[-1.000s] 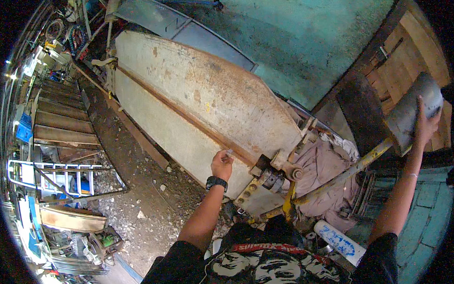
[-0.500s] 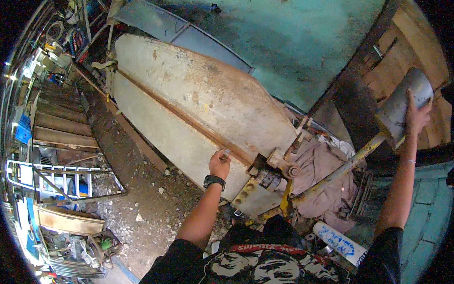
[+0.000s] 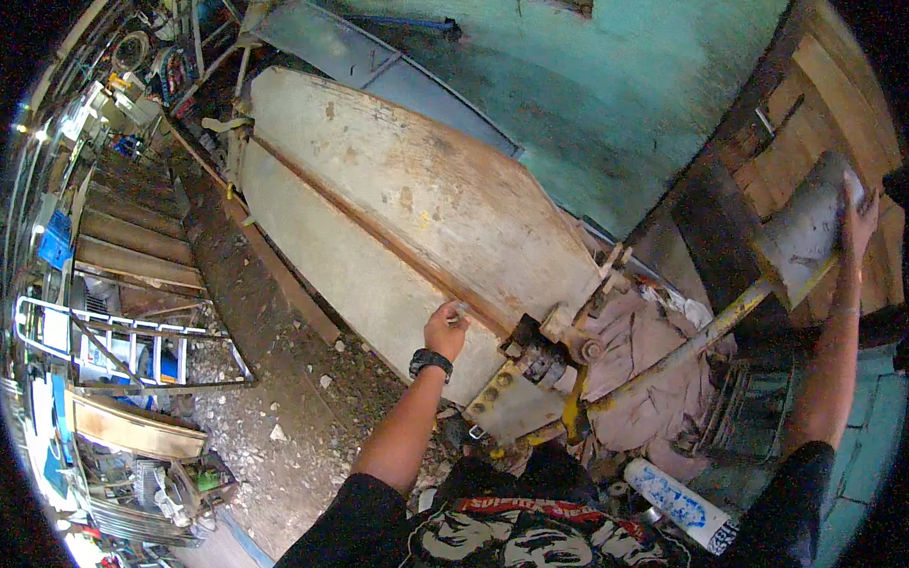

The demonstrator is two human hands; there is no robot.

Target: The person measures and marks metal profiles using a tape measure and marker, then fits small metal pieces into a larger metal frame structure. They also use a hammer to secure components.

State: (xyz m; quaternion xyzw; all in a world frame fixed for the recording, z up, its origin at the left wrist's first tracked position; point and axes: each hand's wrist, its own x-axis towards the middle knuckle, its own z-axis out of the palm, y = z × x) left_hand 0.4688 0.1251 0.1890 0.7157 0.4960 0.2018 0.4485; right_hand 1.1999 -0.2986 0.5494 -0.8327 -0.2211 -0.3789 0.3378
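Note:
A large off-white board (image 3: 370, 157), worn brown in patches, lies slanted before me, with a rust-brown strip (image 3: 373, 234) down its length. My left hand (image 3: 445, 329) is closed in a pinch over the strip near its lower end; a small pale thing seems to show at the fingertips, too small to name. Out to the right, my right hand (image 3: 859, 222) grips the outer end of a grey metal cylinder (image 3: 798, 227), which is fixed on a worn yellow bar (image 3: 692, 341). Metal clamp hardware (image 3: 537, 351) sits at the board's near end.
A pinkish cloth (image 3: 638, 388) lies bunched under the bar, and a white tube with blue marks (image 3: 679, 496) is near my right side. Dirt and stones cover the ground (image 3: 278, 390) at left, beside a metal ladder (image 3: 126, 341). A green wall (image 3: 618, 98) stands behind.
My right hand has shifted toward the cylinder's outer end, and the cylinder sits a little lower and tilted differently. My left hand keeps its place by the strip. The whole view has shifted slightly.

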